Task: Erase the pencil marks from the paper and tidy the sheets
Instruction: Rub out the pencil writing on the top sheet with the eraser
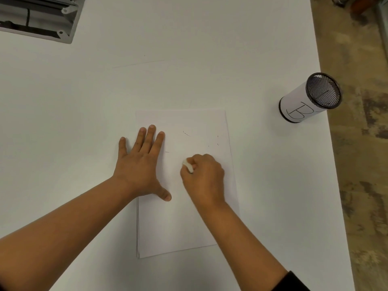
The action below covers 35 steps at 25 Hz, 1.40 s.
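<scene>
Under both hands: a stack of white sheets (pixel 189 217) lies on the white table (pixel 84 122), edges slightly offset along the left side.
Left hand (pixel 140 164): flat with fingers straight and spread, pressing the stack's left edge; the little finger reaches past the paper onto the table, the thumb points toward the right hand.
Right hand (pixel 204 175): fingers curled, pinching a small white eraser (pixel 188 165) against the top sheet, just beside the left hand's thumb side.
Pencil marks (pixel 186 133): a few short faint strokes beyond the right hand's knuckles, and one tiny dash between the two hands.
Mesh cup (pixel 310 98): well to the right of the right hand, near the table edge, wrapped in paper lettered B.
Grey frame (pixel 42 17): far beyond the left hand, at the table's far left corner.
</scene>
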{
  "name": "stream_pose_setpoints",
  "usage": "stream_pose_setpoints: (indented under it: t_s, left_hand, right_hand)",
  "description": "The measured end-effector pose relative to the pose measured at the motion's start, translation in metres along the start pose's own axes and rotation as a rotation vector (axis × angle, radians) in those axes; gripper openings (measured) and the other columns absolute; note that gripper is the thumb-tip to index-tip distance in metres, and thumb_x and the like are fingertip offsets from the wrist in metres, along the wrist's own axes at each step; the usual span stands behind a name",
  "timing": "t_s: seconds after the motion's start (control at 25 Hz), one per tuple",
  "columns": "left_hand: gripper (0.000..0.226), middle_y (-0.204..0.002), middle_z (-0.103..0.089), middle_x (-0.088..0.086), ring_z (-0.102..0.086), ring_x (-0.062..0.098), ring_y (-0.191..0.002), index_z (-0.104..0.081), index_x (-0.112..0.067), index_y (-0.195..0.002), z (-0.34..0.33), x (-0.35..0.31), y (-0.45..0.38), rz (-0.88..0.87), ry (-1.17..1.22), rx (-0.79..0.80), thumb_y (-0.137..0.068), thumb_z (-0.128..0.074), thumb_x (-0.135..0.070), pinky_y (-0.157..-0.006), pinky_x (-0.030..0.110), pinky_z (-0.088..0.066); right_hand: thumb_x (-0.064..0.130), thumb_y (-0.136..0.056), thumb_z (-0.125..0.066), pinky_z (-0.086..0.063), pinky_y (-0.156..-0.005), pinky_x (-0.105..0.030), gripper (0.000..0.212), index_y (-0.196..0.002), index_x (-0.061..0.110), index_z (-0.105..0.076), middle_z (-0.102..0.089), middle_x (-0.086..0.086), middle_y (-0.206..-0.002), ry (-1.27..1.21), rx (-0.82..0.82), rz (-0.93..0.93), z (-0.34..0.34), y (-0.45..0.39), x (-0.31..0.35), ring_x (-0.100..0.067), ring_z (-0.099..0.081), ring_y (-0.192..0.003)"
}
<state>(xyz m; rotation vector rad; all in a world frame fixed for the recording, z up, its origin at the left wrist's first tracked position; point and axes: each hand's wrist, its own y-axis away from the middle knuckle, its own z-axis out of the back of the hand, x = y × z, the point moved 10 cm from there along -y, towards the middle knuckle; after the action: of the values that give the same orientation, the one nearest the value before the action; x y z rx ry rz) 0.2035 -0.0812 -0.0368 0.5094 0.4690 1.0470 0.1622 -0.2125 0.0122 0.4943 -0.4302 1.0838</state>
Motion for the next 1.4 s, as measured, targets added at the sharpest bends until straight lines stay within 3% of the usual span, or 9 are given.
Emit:
stream_pose_setpoints:
  t_s: [0.12, 0.2, 0.28, 0.4, 0.52, 0.72, 0.88, 1.2, 1.4]
  left_hand:
    - [0.150, -0.147, 0.041, 0.004, 0.034, 0.021, -0.137, 0.034, -0.019, -0.139, 0.000, -0.001, 0.000, 0.000, 0.008, 0.005, -0.048, -0.069, -0.078, -0.112, 0.054, 0.012]
    - [0.149, -0.148, 0.039, 0.004, 0.034, 0.021, -0.137, 0.033, -0.019, -0.140, 0.000, 0.000, 0.000, 0.003, 0.003, 0.001, -0.049, -0.069, -0.077, -0.112, 0.054, 0.012]
    - [0.149, -0.148, 0.039, 0.004, 0.034, 0.021, -0.137, 0.034, -0.019, -0.140, 0.001, 0.001, 0.000, 0.007, 0.006, -0.002, -0.049, -0.070, -0.077, -0.111, 0.054, 0.012]
    - [0.149, -0.148, 0.039, 0.005, 0.034, 0.022, -0.137, 0.037, -0.019, -0.137, 0.001, 0.000, 0.000, 0.016, -0.006, 0.000, -0.050, -0.070, -0.076, -0.111, 0.054, 0.012]
    - [0.148, -0.148, 0.038, 0.006, 0.033, 0.024, -0.137, 0.035, -0.018, -0.139, 0.000, -0.001, 0.000, 0.024, -0.032, 0.002, -0.051, -0.069, -0.076, -0.111, 0.054, 0.012]
    - [0.148, -0.149, 0.037, 0.006, 0.032, 0.024, -0.138, 0.033, -0.018, -0.140, 0.001, 0.001, -0.002, 0.026, -0.042, -0.004, -0.050, -0.068, -0.078, -0.111, 0.055, 0.010]
    - [0.148, -0.149, 0.037, 0.006, 0.032, 0.024, -0.138, 0.032, -0.018, -0.141, 0.001, 0.000, -0.001, 0.019, -0.041, -0.001, -0.050, -0.069, -0.077, -0.111, 0.055, 0.011]
    - [0.148, -0.150, 0.036, 0.007, 0.031, 0.025, -0.139, 0.031, -0.018, -0.141, 0.001, 0.000, 0.000, 0.023, -0.061, -0.002, -0.050, -0.068, -0.079, -0.111, 0.056, 0.010]
    - [0.149, -0.149, 0.037, 0.005, 0.031, 0.023, -0.138, 0.033, -0.019, -0.141, 0.001, 0.001, -0.001, 0.016, -0.035, -0.014, -0.049, -0.069, -0.078, -0.111, 0.055, 0.010]
  right_hand:
    - [0.011, -0.076, -0.069, -0.043, -0.056, -0.021, 0.015, -0.066, 0.019, -0.061, -0.062, -0.003, -0.068, -0.221, -0.181, -0.108, 0.033, 0.005, -0.031, -0.015, -0.056, -0.060]
    - [0.012, -0.077, -0.071, -0.047, -0.060, -0.016, 0.017, -0.071, 0.025, -0.062, -0.064, 0.004, -0.073, -0.429, -0.325, -0.201, 0.059, 0.009, -0.052, -0.006, -0.058, -0.063]
    - [0.013, -0.078, -0.071, -0.044, -0.059, -0.012, 0.019, -0.074, 0.029, -0.061, -0.062, 0.009, -0.078, -0.476, -0.368, -0.204, 0.068, 0.013, -0.054, -0.005, -0.057, -0.064]
    - [0.014, -0.079, -0.070, -0.041, -0.059, -0.007, 0.010, -0.087, 0.018, -0.068, -0.060, 0.006, -0.080, -0.267, -0.234, -0.067, 0.040, 0.013, -0.024, -0.008, -0.055, -0.069]
    - [0.012, -0.079, -0.066, -0.030, -0.056, -0.003, 0.008, -0.084, 0.007, -0.070, -0.059, 0.000, -0.074, -0.084, -0.115, -0.001, 0.009, -0.004, 0.000, -0.014, -0.057, -0.066]
    - [0.014, -0.082, -0.059, -0.037, -0.065, -0.010, 0.018, -0.094, 0.006, -0.070, -0.068, -0.008, -0.092, -0.058, -0.079, 0.003, 0.001, -0.039, 0.012, -0.017, -0.062, -0.079]
    - [0.010, -0.081, -0.065, -0.036, -0.055, -0.012, 0.007, -0.085, 0.005, -0.069, -0.062, -0.009, -0.074, -0.042, -0.106, 0.059, 0.012, 0.003, -0.004, -0.017, -0.057, -0.062]
    - [0.011, -0.086, -0.060, -0.040, -0.073, -0.022, 0.020, -0.103, 0.003, -0.065, -0.064, -0.016, -0.096, -0.015, -0.071, 0.186, -0.003, -0.051, 0.036, -0.026, -0.061, -0.086]
    - [0.014, -0.082, -0.067, -0.049, -0.067, -0.019, 0.019, -0.099, 0.006, -0.067, -0.065, -0.009, -0.085, -0.111, -0.102, 0.144, 0.005, 0.015, 0.004, -0.018, -0.062, -0.073]
